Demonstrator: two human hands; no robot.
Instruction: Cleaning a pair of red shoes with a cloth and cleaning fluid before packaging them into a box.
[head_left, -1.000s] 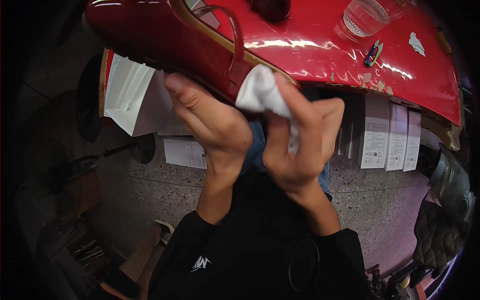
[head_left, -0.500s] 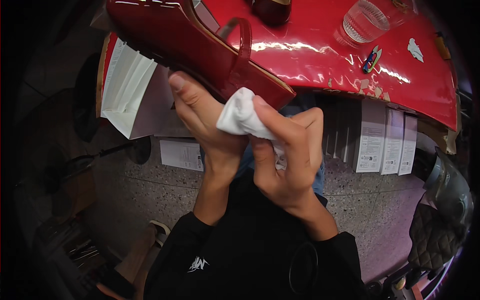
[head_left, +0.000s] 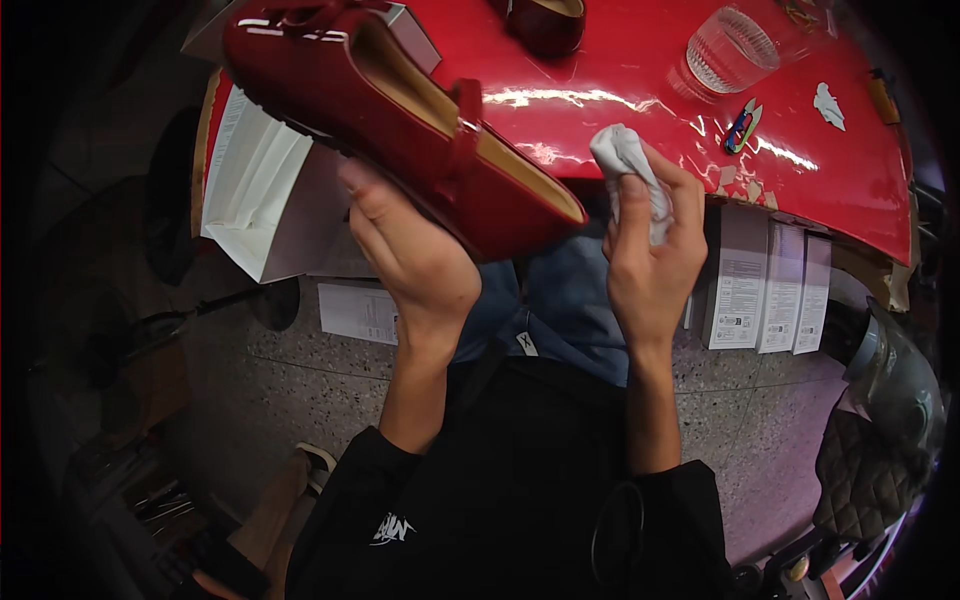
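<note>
A glossy dark red shoe with a strap and a tan lining is held up over the near edge of the table, its toe to the upper left. My left hand grips it from below; most of those fingers are hidden under the sole. To the right of the heel, apart from the shoe, my right hand pinches a crumpled white cloth between thumb and fingers. A second dark red shoe stands at the far side of the table, cut off by the picture's top.
On the red table are a ribbed clear glass, small thread snips and a white scrap. An open white box is at the left. Several white boxes stand beneath the chipped table edge.
My right hand has drawn the cloth away from the shoe's heel, up and to the right. The shoe has tilted, so more of its opening and lining shows.
</note>
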